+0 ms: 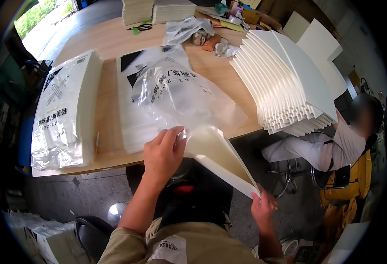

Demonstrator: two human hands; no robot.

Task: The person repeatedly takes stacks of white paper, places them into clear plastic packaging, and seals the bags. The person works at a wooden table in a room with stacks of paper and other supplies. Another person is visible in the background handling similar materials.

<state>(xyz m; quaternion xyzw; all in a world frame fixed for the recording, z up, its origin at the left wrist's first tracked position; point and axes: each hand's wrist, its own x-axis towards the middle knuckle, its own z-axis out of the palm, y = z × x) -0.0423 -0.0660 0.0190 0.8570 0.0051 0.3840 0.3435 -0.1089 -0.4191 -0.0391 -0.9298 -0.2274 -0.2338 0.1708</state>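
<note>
My left hand (163, 153) is closed in a pinch at the mouth of a transparent plastic bag (180, 94) with dark print. A curved bundle of cream paper sheets (220, 160) has its far end at the bag's mouth, partly covered by the film. Its near end sticks out past the table edge, and my right hand (264, 203) grips the near right corner. Beneath the raised bag lie more flat printed bags (129, 116) on the table. How far the sheets reach into the bag is hard to tell.
A stack of filled bags (63, 114) stands left, beside a thin stick (97, 143). Fanned paper bundles (286, 83) are piled at right. Green-handled scissors (143, 27), paper stacks (173, 11) and a glass jar (200, 38) lie at the back. A person (334, 141) sits at right.
</note>
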